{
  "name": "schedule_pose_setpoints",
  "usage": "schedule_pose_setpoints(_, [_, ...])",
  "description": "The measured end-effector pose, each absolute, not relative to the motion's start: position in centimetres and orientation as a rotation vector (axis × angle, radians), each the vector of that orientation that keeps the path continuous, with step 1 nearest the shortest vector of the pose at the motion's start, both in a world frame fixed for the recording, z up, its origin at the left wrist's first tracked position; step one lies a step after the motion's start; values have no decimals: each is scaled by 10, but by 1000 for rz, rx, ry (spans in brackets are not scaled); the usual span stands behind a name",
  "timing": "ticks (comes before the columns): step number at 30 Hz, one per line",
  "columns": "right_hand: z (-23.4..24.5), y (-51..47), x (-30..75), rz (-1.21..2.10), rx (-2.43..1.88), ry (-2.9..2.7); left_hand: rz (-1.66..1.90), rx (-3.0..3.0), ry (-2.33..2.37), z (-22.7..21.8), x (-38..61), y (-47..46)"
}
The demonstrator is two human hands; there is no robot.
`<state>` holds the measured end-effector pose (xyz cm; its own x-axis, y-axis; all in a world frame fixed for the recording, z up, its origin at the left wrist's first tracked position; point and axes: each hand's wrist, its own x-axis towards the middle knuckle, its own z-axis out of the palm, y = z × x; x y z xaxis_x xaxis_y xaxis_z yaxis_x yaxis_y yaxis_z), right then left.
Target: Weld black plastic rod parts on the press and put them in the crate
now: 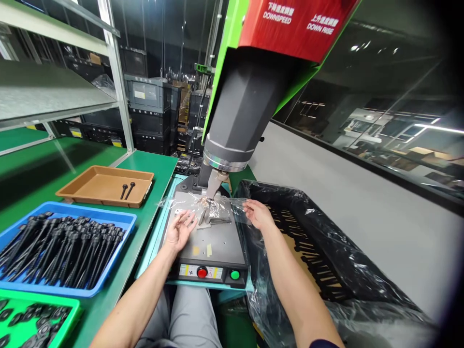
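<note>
A sheet of clear plastic film (237,202) is stretched across the press, just under the tip of its metal horn (215,182). At the film's right end my right hand (258,215) is closed, pinching its edge between thumb and fingers. My left hand (180,229) is turned palm up with its fingers apart, close below the film's left part; I see nothing held in it. Between the hands, a small metal fixture (205,217) stands on the grey base plate (217,246), partly behind the film.
Red (202,272) and green (235,274) buttons are on the base's front. To the left are a brown tray (97,181) with two black parts, a blue tray (90,292) of long black parts and a green tray (72,309). A plastic-lined bin (326,227) stands right.
</note>
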<state>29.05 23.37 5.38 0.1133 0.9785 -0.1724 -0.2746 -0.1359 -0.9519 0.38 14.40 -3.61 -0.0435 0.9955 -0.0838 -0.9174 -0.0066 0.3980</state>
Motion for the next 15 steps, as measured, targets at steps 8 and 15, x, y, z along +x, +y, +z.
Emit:
schedule_pose_setpoints(8, [56, 232, 296, 1344, -1169, -823, 1589, 500, 965, 2, -16, 191])
schedule_pose_setpoints(15, [95, 277, 286, 1208, -1251, -767, 1745, 629, 1177, 52, -23, 257])
